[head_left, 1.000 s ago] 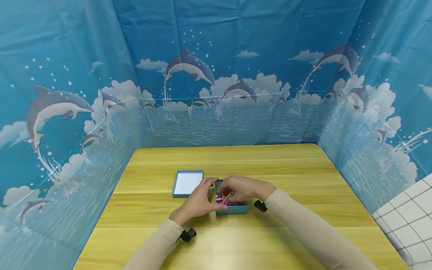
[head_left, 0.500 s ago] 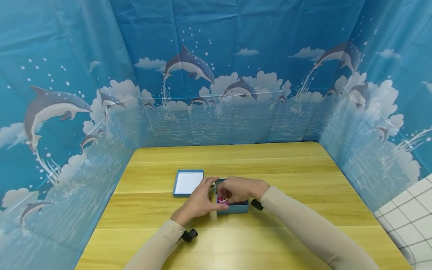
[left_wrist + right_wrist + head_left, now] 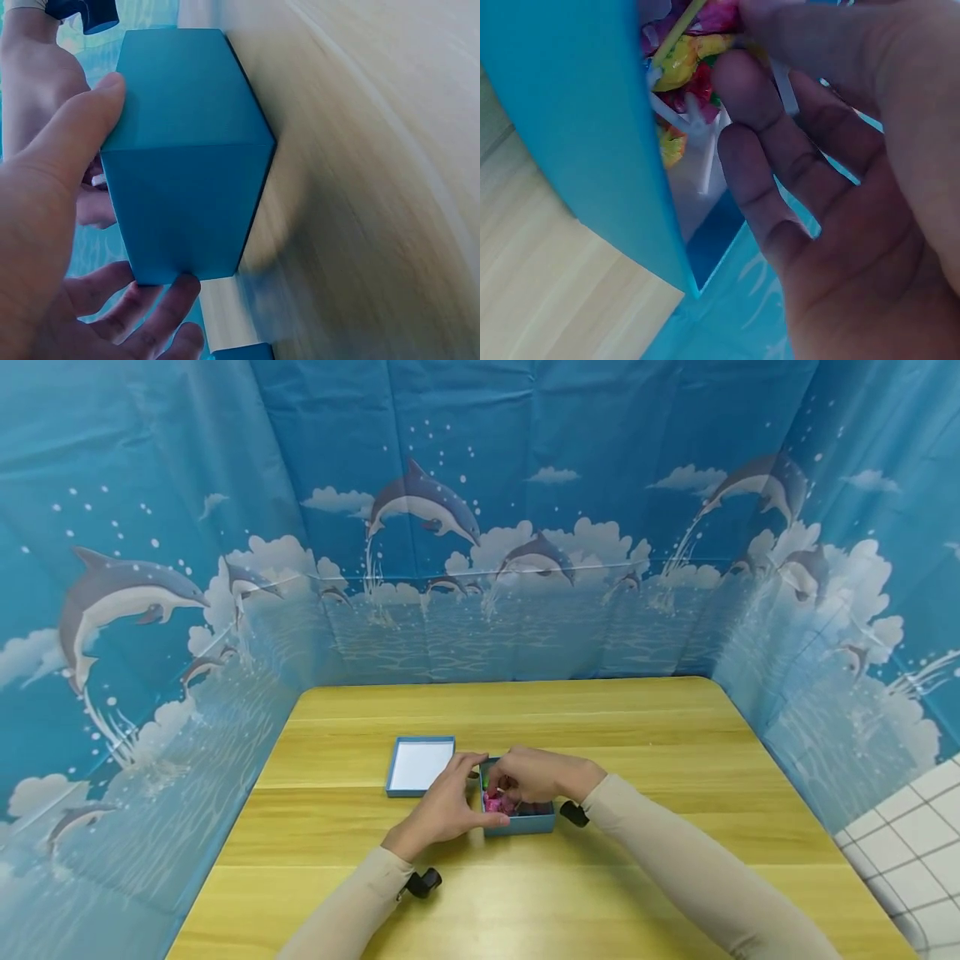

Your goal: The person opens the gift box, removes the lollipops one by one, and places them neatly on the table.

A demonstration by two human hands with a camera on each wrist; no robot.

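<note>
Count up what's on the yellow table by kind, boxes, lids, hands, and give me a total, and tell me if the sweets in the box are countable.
Blue box: 1
Blue lid, lying open side up beside it: 1
Hands: 2, the left hand gripping the box's side, the right hand reaching in among the wrapped lollipops
Lollipops: several, too bunched and hidden to count
Total: 4, lollipops left out

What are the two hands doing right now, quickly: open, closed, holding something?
Left hand: grips the blue box by its side.
Right hand: in the box, fingers on the wrapped lollipops; a firm grip cannot be told.
</note>
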